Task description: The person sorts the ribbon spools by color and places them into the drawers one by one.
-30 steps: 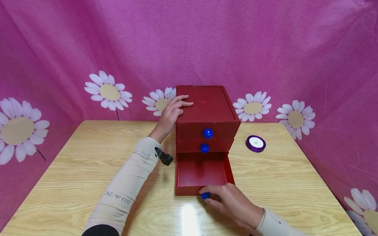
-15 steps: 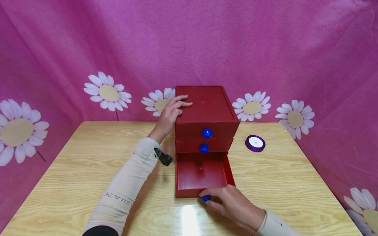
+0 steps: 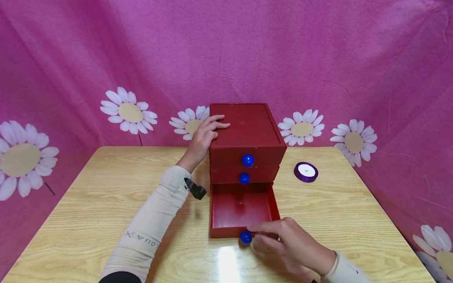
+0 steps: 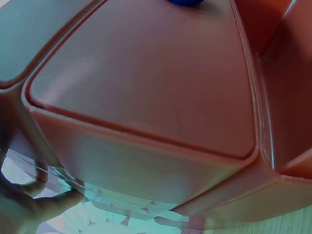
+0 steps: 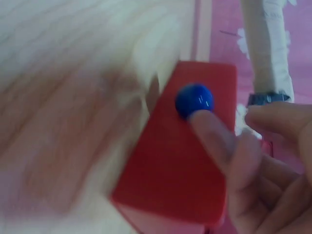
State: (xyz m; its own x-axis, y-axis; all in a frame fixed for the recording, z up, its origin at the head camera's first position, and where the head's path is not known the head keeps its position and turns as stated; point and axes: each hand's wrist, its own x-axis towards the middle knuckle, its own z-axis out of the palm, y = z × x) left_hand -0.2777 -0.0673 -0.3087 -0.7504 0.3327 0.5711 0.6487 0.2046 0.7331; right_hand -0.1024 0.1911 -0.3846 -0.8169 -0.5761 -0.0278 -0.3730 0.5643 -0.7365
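Observation:
A red three-drawer cabinet (image 3: pixel 247 125) with round blue knobs stands on the table. Its bottom drawer (image 3: pixel 242 212) is pulled out and looks bare inside; the upper two are closed. My left hand (image 3: pixel 201 139) rests over the cabinet's top left edge with fingers stretched on top; the left wrist view shows its fingers (image 4: pixel 61 202) against the side. Just right of the bottom drawer's knob (image 3: pixel 245 237) is my right hand (image 3: pixel 295 243), its fingers no longer round it. In the right wrist view one fingertip lies at the knob (image 5: pixel 194 101); whether it touches, I cannot tell.
A roll of purple ribbon (image 3: pixel 306 172) with a white centre lies on the table (image 3: pixel 339 212) to the right of the cabinet. Behind and at both sides hangs a pink cloth (image 3: pixel 247 51) printed with white daisies.
The bottom drawer has come slightly further toward me. My right hand has let go of its blue knob and shifted to the right. The left hand stays on the cabinet.

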